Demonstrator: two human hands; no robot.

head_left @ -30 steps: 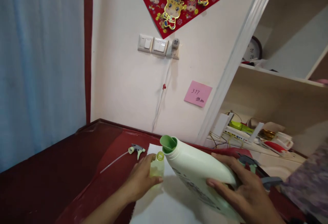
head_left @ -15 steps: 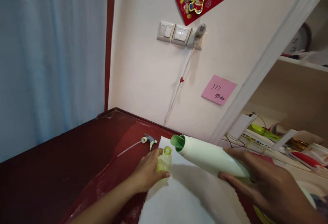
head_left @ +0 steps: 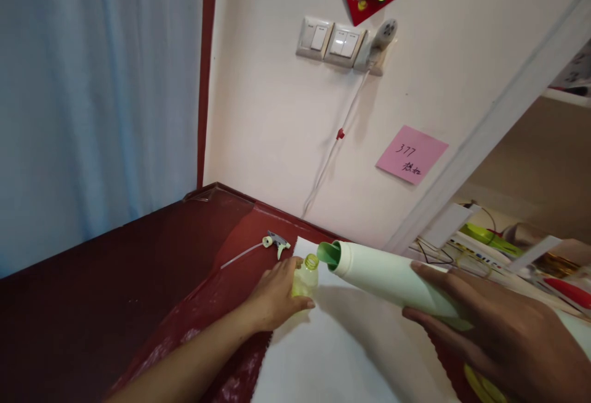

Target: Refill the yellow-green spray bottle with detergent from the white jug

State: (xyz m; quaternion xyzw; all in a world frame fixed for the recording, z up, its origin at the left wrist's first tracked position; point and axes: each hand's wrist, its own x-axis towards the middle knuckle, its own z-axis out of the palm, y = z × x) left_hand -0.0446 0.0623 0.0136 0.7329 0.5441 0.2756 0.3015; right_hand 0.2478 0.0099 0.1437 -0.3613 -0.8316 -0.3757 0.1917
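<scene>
My left hand point(head_left: 276, 294) is wrapped around a small clear yellow-green bottle point(head_left: 306, 274) that stands upright with its neck uncapped on a white cloth point(head_left: 337, 347). My right hand point(head_left: 498, 332) grips a large white bottle point(head_left: 392, 278) with a green spout, tilted nearly level. The spout sits just right of and slightly above the small bottle's neck. A spray-trigger head point(head_left: 277, 243) with its long dip tube lies on the red table point(head_left: 115, 304) just behind my left hand.
Wall switches and a plugged socket point(head_left: 344, 43) hang above, with a cord running down. A pink sticky note point(head_left: 412, 154) is on the wall. A shelf point(head_left: 508, 243) at right holds cluttered items. A pale blue curtain point(head_left: 92, 101) fills the left.
The large bottle has tipped flatter and its spout has come closer to the small bottle's neck. The view has shifted down and left. My left hand keeps its hold.
</scene>
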